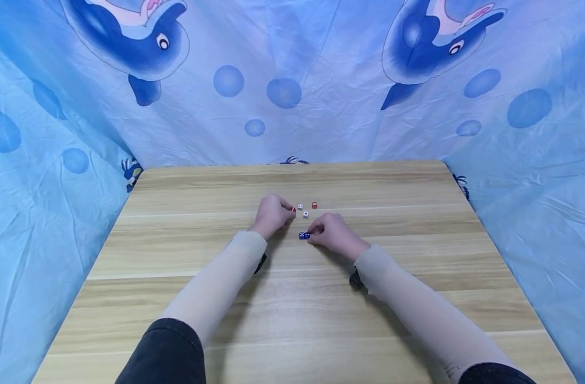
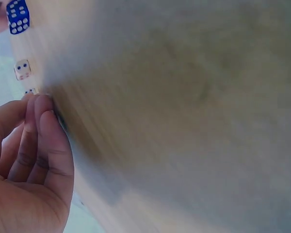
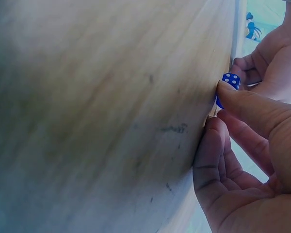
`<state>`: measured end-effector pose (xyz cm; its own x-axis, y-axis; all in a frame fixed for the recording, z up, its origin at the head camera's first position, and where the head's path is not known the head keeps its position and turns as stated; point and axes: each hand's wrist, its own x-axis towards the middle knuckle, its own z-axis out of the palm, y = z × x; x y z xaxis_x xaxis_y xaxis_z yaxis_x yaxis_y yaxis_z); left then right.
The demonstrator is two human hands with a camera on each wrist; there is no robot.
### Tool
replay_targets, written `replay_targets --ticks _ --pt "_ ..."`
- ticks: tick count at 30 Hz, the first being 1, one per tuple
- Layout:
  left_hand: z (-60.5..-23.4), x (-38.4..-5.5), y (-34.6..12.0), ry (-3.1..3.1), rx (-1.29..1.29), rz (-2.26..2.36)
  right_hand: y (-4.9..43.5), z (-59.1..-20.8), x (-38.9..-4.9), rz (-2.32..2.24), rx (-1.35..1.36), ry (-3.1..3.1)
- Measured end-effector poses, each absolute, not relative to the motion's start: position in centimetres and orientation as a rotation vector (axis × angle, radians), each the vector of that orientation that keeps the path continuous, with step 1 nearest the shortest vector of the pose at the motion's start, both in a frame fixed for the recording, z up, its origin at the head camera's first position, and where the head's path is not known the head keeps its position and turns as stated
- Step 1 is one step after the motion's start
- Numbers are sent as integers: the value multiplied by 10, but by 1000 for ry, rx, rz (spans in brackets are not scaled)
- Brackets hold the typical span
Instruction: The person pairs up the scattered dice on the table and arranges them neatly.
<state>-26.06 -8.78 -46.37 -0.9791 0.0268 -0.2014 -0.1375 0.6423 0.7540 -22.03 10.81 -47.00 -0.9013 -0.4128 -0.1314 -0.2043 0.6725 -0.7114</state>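
My left hand [image 1: 271,215] pinches a red die [image 1: 293,209] between thumb and fingertips; in the left wrist view the fingers hide it. Nearer to me, two blue dice [image 1: 302,236] sit side by side on the table. The thumb and index finger of my right hand [image 1: 338,234] grip the right-hand one. From the right wrist, the thumb covers part of that blue die [image 3: 220,102], with the other blue die [image 3: 231,78] just beyond. Between the hands and farther back are two white dice [image 1: 305,215] and a second red die [image 1: 314,205].
The wooden table [image 1: 292,320] stretches out on both sides of the forearms. Blue cloth with dolphins [image 1: 292,64] hangs behind it and along its left and right edges.
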Motion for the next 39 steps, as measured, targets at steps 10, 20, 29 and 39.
replay_targets --ticks 10,20,29,39 --pt "-466 -239 -88 2598 135 1234 107 -471 -221 -1048 -520 2622" --pt "-465 -234 -85 2630 245 1120 108 -471 -221 -1067 -517 2614" --pt "-466 -235 -85 2642 182 1133 109 -473 -222 -1072 -521 2626" --pt "-466 -236 -85 2617 182 1150 109 -471 -221 -1063 -502 2628"
